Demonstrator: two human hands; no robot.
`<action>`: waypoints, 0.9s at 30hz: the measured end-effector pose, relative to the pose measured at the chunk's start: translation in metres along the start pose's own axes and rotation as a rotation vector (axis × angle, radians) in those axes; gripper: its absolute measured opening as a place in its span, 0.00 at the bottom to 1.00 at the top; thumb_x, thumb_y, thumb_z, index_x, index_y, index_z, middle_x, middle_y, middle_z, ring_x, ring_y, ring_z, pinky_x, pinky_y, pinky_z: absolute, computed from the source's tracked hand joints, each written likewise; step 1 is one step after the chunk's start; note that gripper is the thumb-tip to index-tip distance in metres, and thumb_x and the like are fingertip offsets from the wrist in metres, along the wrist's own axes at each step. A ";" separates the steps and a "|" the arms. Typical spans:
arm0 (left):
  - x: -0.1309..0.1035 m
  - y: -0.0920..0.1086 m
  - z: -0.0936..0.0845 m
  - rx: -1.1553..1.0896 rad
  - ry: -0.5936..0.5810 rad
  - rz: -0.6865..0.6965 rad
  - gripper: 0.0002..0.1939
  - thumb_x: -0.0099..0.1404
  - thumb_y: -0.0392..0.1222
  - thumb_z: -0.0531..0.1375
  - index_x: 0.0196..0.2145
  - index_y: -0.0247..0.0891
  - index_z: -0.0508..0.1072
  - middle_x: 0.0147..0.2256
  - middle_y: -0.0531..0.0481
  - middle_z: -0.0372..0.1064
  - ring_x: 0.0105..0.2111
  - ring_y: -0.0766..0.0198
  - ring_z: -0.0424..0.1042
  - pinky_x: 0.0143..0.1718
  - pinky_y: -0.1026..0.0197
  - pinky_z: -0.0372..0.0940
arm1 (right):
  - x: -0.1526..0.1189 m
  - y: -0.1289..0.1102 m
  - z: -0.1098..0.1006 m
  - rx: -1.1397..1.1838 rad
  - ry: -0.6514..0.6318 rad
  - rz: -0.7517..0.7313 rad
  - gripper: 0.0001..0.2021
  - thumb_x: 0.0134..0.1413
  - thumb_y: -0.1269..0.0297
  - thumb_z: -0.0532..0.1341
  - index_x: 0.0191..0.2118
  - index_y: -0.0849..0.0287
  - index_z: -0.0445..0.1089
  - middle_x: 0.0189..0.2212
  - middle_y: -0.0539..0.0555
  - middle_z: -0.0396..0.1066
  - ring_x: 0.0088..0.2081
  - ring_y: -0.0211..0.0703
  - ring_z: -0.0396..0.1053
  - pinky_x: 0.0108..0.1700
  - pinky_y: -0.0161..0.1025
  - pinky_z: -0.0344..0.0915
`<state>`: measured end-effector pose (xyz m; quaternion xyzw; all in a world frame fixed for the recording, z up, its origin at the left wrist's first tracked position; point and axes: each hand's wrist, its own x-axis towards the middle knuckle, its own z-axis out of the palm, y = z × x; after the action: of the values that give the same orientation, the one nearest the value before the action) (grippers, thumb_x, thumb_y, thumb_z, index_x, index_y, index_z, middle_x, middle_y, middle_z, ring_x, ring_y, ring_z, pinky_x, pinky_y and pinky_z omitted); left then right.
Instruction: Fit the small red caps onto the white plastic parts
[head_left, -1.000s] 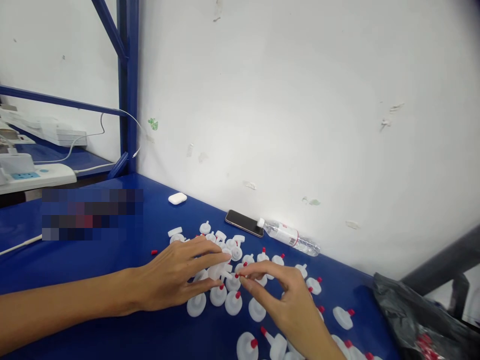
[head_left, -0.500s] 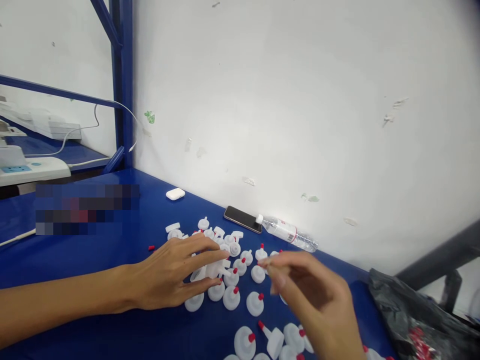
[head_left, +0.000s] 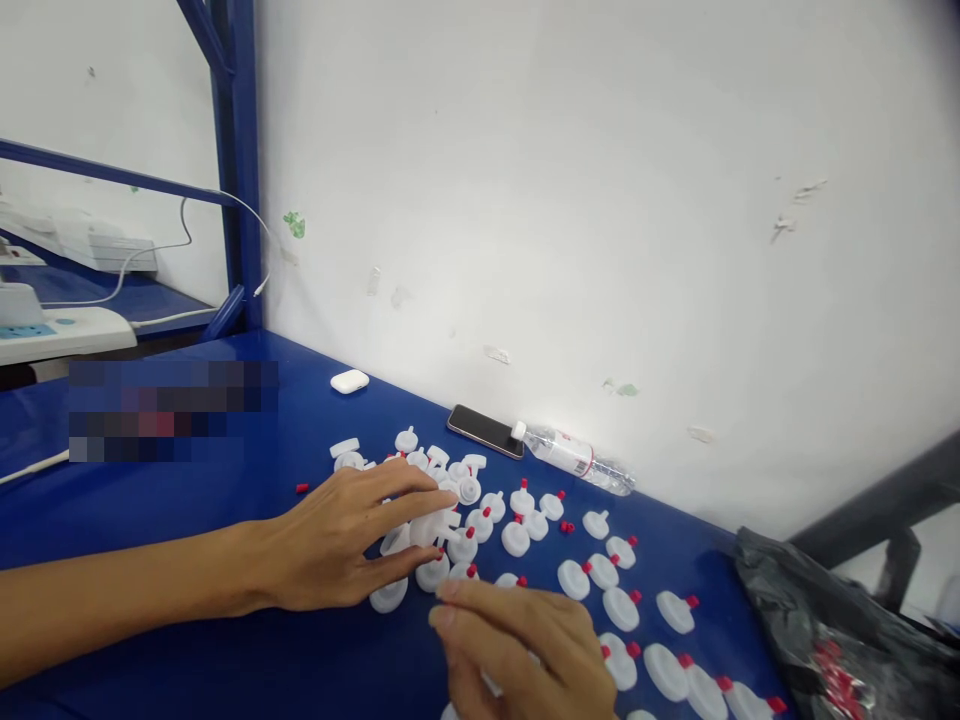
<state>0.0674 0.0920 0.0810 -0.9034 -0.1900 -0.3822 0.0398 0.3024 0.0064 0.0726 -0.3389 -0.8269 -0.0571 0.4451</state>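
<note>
At the bottom centre of the frame the right hand (head_left: 525, 645) has dropped back toward the person from the spot among the caps where it hovered half a second ago; it now lies low over the blue table (head_left: 187, 560), fingers curled loosely together, and whether it pinches anything cannot be told, since the palm side is hidden. Its retreat uncovers a run of white caps with red tips (head_left: 622, 608) trailing toward the lower right corner, so more of the finished-looking pieces show than before. Just above and to the left, the left hand (head_left: 345, 540) has stayed nearly where it was, resting flat with fingers spread and thumb tucked, its fingertips closed on a white cap (head_left: 429, 527) at the near edge of the cluster. Beyond it, at mid-frame, lies the loose pile of plain white caps (head_left: 442, 472), with one stray red tip (head_left: 301, 488) lying apart to the left. Open blue surface stretches across the left half of the frame, offering free room for the arms; on the right a black plastic bag (head_left: 832, 630) crowds the edge. Farther back, against the white wall (head_left: 600, 200), lie a phone (head_left: 486, 432) and a water bottle (head_left: 574, 460) end to end, and a small white case (head_left: 349, 381) sits alone.
</note>
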 end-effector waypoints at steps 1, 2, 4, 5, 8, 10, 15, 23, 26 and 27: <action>0.000 0.000 0.000 0.000 0.003 0.000 0.19 0.76 0.44 0.57 0.61 0.39 0.68 0.47 0.43 0.74 0.44 0.60 0.76 0.40 0.62 0.71 | 0.003 0.004 -0.002 0.004 0.002 -0.035 0.40 0.55 0.73 0.66 0.68 0.30 0.59 0.44 0.43 0.83 0.33 0.52 0.84 0.31 0.46 0.82; 0.000 0.001 -0.001 0.003 0.000 -0.003 0.19 0.76 0.43 0.58 0.61 0.39 0.68 0.47 0.43 0.74 0.44 0.60 0.76 0.40 0.62 0.72 | 0.007 0.008 -0.003 0.010 0.004 -0.059 0.40 0.55 0.74 0.66 0.68 0.32 0.60 0.44 0.44 0.83 0.35 0.51 0.84 0.32 0.45 0.83; 0.001 0.002 -0.002 0.016 -0.002 -0.012 0.19 0.75 0.43 0.58 0.61 0.39 0.68 0.47 0.43 0.75 0.44 0.60 0.76 0.40 0.63 0.72 | 0.011 0.012 -0.003 0.042 0.019 -0.063 0.38 0.55 0.76 0.66 0.66 0.34 0.63 0.45 0.45 0.83 0.37 0.50 0.84 0.34 0.42 0.82; 0.001 0.002 -0.003 0.020 -0.001 -0.014 0.19 0.76 0.44 0.58 0.61 0.39 0.68 0.47 0.43 0.75 0.44 0.60 0.76 0.40 0.63 0.72 | 0.013 0.012 -0.002 0.055 0.053 -0.040 0.36 0.55 0.77 0.65 0.64 0.34 0.66 0.44 0.45 0.83 0.36 0.50 0.84 0.33 0.42 0.82; 0.001 0.002 -0.002 0.023 -0.010 -0.017 0.18 0.76 0.44 0.57 0.60 0.40 0.69 0.46 0.44 0.76 0.44 0.61 0.77 0.44 0.63 0.73 | 0.016 0.010 0.002 0.133 0.175 0.111 0.25 0.57 0.74 0.65 0.55 0.37 0.73 0.40 0.46 0.84 0.30 0.47 0.82 0.25 0.40 0.77; 0.001 0.001 -0.002 0.028 -0.017 -0.014 0.18 0.76 0.44 0.57 0.60 0.40 0.69 0.47 0.45 0.77 0.46 0.61 0.77 0.49 0.61 0.72 | 0.018 0.010 0.004 0.201 0.196 0.249 0.18 0.60 0.72 0.65 0.50 0.40 0.77 0.39 0.46 0.83 0.25 0.42 0.78 0.22 0.36 0.72; 0.000 0.002 -0.002 0.044 0.001 0.005 0.18 0.77 0.45 0.57 0.60 0.39 0.68 0.46 0.46 0.79 0.46 0.60 0.78 0.58 0.56 0.70 | 0.025 0.014 0.005 0.270 0.135 0.372 0.10 0.63 0.68 0.65 0.46 0.48 0.80 0.36 0.49 0.82 0.25 0.38 0.75 0.25 0.32 0.72; -0.003 0.001 -0.001 0.040 -0.026 -0.017 0.19 0.76 0.45 0.57 0.62 0.41 0.67 0.47 0.44 0.78 0.46 0.60 0.78 0.53 0.58 0.73 | 0.023 0.013 0.007 0.350 0.074 0.336 0.08 0.65 0.69 0.63 0.44 0.49 0.80 0.35 0.50 0.80 0.27 0.37 0.75 0.25 0.31 0.70; -0.002 0.002 -0.002 0.049 -0.040 -0.016 0.19 0.77 0.46 0.56 0.62 0.40 0.67 0.47 0.44 0.78 0.46 0.60 0.78 0.50 0.58 0.73 | 0.025 0.011 0.004 0.306 0.088 0.417 0.08 0.67 0.65 0.62 0.43 0.51 0.80 0.33 0.52 0.80 0.27 0.39 0.74 0.27 0.33 0.70; -0.002 0.002 -0.002 0.055 -0.043 -0.022 0.19 0.78 0.46 0.55 0.62 0.40 0.67 0.47 0.45 0.77 0.46 0.60 0.78 0.51 0.58 0.73 | 0.026 0.011 0.003 0.281 0.097 0.442 0.08 0.67 0.64 0.62 0.43 0.52 0.81 0.34 0.52 0.80 0.28 0.40 0.74 0.27 0.34 0.71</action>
<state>0.0656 0.0894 0.0807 -0.9079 -0.2110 -0.3577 0.0564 0.2974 0.0290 0.0889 -0.4429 -0.7105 0.1405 0.5285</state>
